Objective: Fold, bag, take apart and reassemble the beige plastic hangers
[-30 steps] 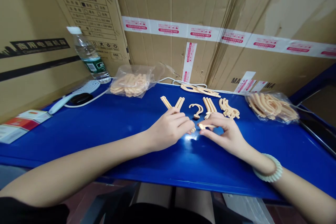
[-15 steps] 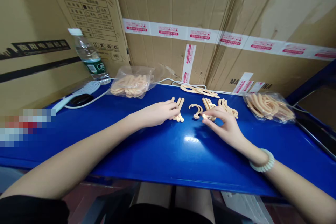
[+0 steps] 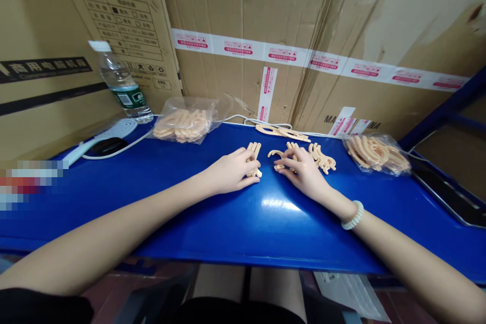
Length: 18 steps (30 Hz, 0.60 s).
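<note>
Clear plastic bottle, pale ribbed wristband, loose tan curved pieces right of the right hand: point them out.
Clear plastic bottle point(image 3: 129, 96): head view, green label.
Pale ribbed wristband point(image 3: 358, 215): head view, outer edge.
Loose tan curved pieces point(image 3: 323, 161): head view, pile's middle.

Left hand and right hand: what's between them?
Head view: blue tabletop beside the left hand, then the tan hook's curved end, partly hidden by the right hand.

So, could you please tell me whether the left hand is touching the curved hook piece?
Apart: the head view shows a gap of blue tabletop between the left hand and the curved hook piece.
</note>
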Each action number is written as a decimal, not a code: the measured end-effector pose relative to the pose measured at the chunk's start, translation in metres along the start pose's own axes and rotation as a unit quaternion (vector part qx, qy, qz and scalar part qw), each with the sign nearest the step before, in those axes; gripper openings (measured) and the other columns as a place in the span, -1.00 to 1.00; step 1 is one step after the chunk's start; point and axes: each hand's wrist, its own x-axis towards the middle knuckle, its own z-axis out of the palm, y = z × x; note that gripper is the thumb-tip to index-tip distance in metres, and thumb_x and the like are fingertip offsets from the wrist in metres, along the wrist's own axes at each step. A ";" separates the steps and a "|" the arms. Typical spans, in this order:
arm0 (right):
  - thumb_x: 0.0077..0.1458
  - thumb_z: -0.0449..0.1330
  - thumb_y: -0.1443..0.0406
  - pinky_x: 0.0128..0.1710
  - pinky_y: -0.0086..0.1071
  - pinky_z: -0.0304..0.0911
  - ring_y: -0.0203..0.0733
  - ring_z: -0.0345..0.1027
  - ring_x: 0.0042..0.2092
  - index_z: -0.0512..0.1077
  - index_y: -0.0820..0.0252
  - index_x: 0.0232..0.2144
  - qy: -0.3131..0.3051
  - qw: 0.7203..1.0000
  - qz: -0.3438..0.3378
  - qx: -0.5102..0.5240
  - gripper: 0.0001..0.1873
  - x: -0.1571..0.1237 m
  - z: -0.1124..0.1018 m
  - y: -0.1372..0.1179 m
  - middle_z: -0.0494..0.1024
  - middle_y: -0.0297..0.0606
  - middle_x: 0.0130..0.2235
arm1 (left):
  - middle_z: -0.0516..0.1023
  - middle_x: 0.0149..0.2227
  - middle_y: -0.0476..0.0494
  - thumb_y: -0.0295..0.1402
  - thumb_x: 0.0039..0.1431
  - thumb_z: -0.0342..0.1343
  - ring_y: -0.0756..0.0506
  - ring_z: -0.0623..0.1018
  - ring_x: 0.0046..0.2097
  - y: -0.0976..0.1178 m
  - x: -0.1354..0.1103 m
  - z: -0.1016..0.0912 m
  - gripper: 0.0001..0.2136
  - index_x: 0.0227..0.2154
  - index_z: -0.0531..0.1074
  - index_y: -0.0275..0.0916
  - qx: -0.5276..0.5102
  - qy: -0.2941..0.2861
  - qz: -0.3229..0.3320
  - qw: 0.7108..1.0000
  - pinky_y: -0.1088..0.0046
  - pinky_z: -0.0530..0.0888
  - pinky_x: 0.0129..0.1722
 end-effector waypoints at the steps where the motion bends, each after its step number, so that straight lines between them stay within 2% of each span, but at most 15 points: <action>1: 0.31 0.21 0.25 -0.03 -0.02 0.27 0.07 0.32 -0.03 0.58 0.13 -0.10 -0.001 1.000 0.005 0.000 -0.81 0.000 0.000 0.000 0.46 -0.07 -0.10 | 0.50 -0.02 -0.28 -0.18 0.37 0.05 -0.25 0.47 0.03 0.000 0.001 0.001 -0.71 -0.04 0.53 -0.24 -0.008 0.008 0.006 1.000 0.16 0.48 0.06; 4: 0.29 0.23 0.25 -0.01 -0.03 0.29 0.07 0.33 -0.03 0.53 0.14 0.01 0.007 1.000 0.012 0.018 -0.74 0.001 -0.008 0.003 0.46 -0.07 -0.08 | 0.53 -0.07 -0.26 -0.23 0.39 0.03 -0.22 0.49 0.00 0.000 0.002 0.004 -0.73 -0.06 0.55 -0.26 -0.024 0.037 0.021 0.999 0.20 0.48 0.05; 7: 0.29 0.22 0.23 -0.01 -0.09 0.32 0.04 0.37 -0.05 0.47 0.17 0.07 0.015 0.998 0.019 0.051 -0.67 0.002 -0.029 0.015 0.47 -0.07 -0.08 | 0.54 -0.07 -0.24 -0.22 0.39 0.06 -0.20 0.51 -0.01 -0.004 0.004 0.009 -0.72 -0.05 0.55 -0.26 -0.039 0.061 0.021 0.997 0.24 0.49 0.04; 10: 0.28 0.21 0.21 -0.20 -0.21 0.34 -0.07 0.39 -0.25 0.50 0.20 0.02 -0.006 0.998 0.042 0.054 -0.69 0.001 -0.051 0.032 0.48 -0.13 -0.17 | 0.55 -0.07 -0.23 -0.20 0.38 0.07 -0.19 0.51 -0.01 -0.010 0.009 0.015 -0.72 -0.03 0.56 -0.24 -0.043 0.071 0.016 0.996 0.24 0.50 0.02; 12: 0.27 0.21 0.22 -0.31 -0.27 0.31 -0.14 0.35 -0.36 0.53 0.22 -0.03 -0.037 0.997 0.052 0.048 -0.72 -0.002 -0.058 0.040 0.47 -0.16 -0.23 | 0.56 -0.08 -0.23 -0.19 0.38 0.06 -0.21 0.51 -0.01 -0.016 0.014 0.019 -0.71 -0.03 0.56 -0.24 -0.040 0.074 0.005 0.996 0.21 0.50 0.02; 14: 0.25 0.23 0.24 -0.34 -0.30 0.30 -0.16 0.36 -0.37 0.54 0.23 -0.06 -0.073 0.995 0.055 0.037 -0.74 -0.005 -0.058 0.042 0.47 -0.16 -0.22 | 0.56 -0.08 -0.24 -0.19 0.38 0.06 -0.22 0.51 -0.01 -0.021 0.018 0.023 -0.70 -0.02 0.56 -0.26 -0.041 0.077 -0.008 0.996 0.19 0.50 0.03; 18: 0.24 0.27 0.21 -0.28 -0.30 0.32 -0.05 0.46 -0.18 0.54 0.16 -0.02 -0.125 0.991 0.049 -0.019 -0.72 -0.009 -0.045 0.032 0.51 -0.12 -0.10 | 0.53 0.00 -0.30 -0.17 0.39 0.03 -0.25 0.48 0.06 -0.020 0.017 0.023 -0.65 0.05 0.50 -0.29 -0.041 0.085 -0.022 0.995 0.13 0.48 0.10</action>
